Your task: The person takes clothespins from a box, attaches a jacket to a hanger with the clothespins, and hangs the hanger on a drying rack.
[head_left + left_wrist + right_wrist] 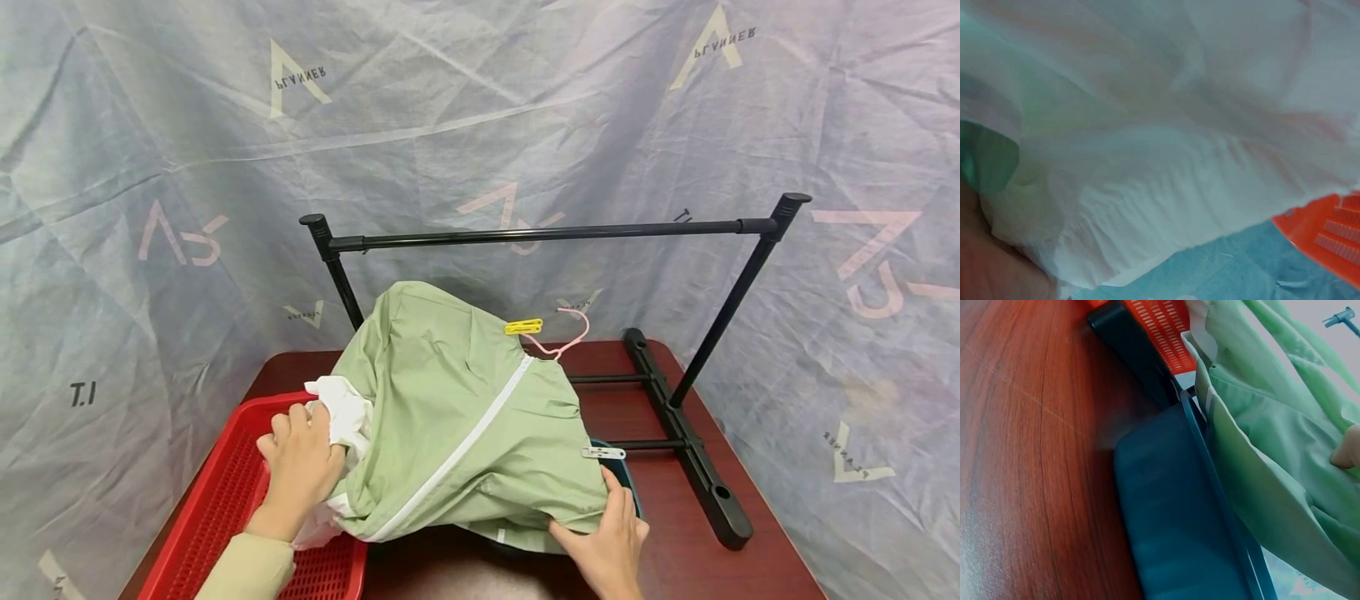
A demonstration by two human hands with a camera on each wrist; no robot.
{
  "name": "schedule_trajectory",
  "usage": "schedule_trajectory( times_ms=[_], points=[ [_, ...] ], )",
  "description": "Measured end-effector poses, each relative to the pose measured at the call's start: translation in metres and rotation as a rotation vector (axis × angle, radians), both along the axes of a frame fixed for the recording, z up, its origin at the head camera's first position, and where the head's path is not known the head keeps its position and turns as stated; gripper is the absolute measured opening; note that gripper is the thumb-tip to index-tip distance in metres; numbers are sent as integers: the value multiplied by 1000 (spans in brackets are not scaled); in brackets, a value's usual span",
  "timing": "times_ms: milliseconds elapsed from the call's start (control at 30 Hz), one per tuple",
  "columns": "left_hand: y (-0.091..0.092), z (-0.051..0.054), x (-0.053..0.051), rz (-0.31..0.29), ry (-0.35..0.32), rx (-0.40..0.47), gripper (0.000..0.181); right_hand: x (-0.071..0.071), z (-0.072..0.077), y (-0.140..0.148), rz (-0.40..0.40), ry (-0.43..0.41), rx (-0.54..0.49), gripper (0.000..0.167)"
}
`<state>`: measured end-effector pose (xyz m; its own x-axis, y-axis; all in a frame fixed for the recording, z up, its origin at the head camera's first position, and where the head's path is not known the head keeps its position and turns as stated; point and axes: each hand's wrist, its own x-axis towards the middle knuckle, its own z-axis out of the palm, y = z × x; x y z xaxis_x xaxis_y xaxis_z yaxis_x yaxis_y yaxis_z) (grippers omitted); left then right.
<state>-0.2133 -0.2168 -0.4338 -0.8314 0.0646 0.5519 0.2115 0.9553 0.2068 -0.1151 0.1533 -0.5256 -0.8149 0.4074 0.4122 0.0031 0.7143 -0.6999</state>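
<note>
A light green garment (465,400) with a white strip, like a zip jacket, lies spread over the middle of the table. My left hand (298,458) grips its gathered white cloth (347,412) at the left, above the red basket; in the left wrist view an elastic white edge (1166,212) fills much of the frame. With thumb and fingers, my right hand (606,542) pinches the garment's lower right edge, just under a white clothespin (603,452). A pink hanger hook (573,337) sticks out at the top, beside a yellow clothespin (523,327).
A red perforated basket (198,500) stands at the left. Under the garment's right side is a dark blue basin (1172,506), mostly covered in the head view. Behind rises a black rack with a crossbar (555,234) and a foot (693,458) on the table (750,542).
</note>
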Motion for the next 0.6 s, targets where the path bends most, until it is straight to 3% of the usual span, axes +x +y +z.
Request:
schedule_trajectory(
  times_ms=[400, 600],
  points=[
    [27, -1, -7, -19, 33, 9, 23, -2, -1, 6, -21, 60, 12, 104],
    [43, -2, -10, -33, 35, 14, 22, -2, -1, 9, -32, 50, 8, 104]
  ],
)
